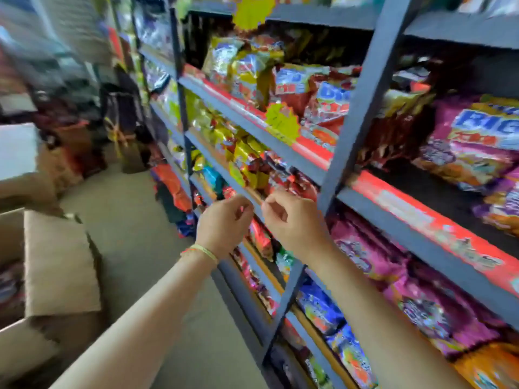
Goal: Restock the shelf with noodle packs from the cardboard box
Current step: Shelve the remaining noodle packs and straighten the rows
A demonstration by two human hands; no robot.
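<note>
My left hand [224,220] and my right hand [292,219] hover side by side in front of the grey metal shelf [373,80], at the edge of a middle level. Both have loosely curled fingers and nothing in them. Just behind the fingers lie dark red noodle packs [292,181] on that level. The open cardboard box [61,262] stands on the floor at the lower left, one flap raised. Some packs [11,284] show blurred inside it.
The shelf levels hold yellow packs [241,68], pink and purple packs [421,299] and blue packs [320,307]. Yellow star price tags [282,122] hang on the rails. A grey floor aisle [134,220] runs to the left, with stacked goods and boxes [70,153] at its far end.
</note>
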